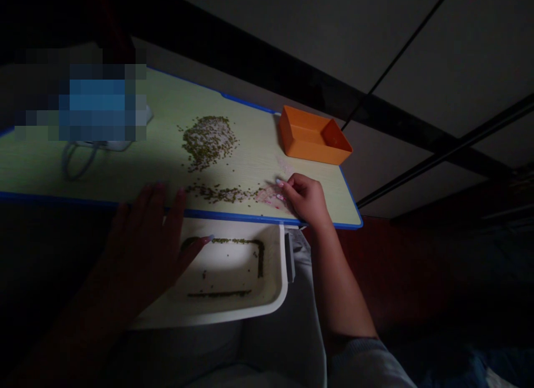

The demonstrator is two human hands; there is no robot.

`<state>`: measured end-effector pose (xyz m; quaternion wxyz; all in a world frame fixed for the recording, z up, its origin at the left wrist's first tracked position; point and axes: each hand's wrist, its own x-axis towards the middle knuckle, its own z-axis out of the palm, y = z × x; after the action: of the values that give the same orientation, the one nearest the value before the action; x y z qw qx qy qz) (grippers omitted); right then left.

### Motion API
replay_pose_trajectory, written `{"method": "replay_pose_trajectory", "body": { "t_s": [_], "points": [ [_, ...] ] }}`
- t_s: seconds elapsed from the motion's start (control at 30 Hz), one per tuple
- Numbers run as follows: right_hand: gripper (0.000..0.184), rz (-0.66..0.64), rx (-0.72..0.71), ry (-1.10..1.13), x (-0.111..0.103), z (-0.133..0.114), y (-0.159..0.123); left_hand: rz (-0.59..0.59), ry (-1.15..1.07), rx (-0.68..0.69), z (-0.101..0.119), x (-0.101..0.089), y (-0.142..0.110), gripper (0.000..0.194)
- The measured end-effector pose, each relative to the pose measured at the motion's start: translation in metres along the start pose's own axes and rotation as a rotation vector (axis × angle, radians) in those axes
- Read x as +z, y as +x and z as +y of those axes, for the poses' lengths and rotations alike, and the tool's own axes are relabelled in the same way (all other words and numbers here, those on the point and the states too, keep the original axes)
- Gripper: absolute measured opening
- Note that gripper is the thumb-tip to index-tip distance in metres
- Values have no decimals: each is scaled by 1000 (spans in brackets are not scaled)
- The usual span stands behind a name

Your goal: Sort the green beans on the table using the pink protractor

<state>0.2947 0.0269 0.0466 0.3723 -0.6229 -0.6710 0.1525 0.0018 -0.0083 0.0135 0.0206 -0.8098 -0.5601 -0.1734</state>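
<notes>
Carefully, my right hand (pixel 307 197) curls just right of centre beside the strip of green grains (pixel 223 194) mid-frame; I can't tell whether it pinches any. My left hand (pixel 146 237) spreads open, lower left. Light, low fingertips should scatter fewer.

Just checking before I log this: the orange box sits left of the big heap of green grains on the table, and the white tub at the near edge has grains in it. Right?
Not quite: the orange box is right of the big heap of green grains on the table, as the head view shows. The white tub is as you say.
</notes>
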Motion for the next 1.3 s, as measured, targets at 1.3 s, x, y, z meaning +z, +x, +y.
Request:
{"method": "replay_pose_trajectory", "body": {
  "t_s": [1.3],
  "points": [
    [33, 304, 188, -394, -2, -7, -4, -17, 5, -8, 3, -4, 1, 81]
  ]
}}
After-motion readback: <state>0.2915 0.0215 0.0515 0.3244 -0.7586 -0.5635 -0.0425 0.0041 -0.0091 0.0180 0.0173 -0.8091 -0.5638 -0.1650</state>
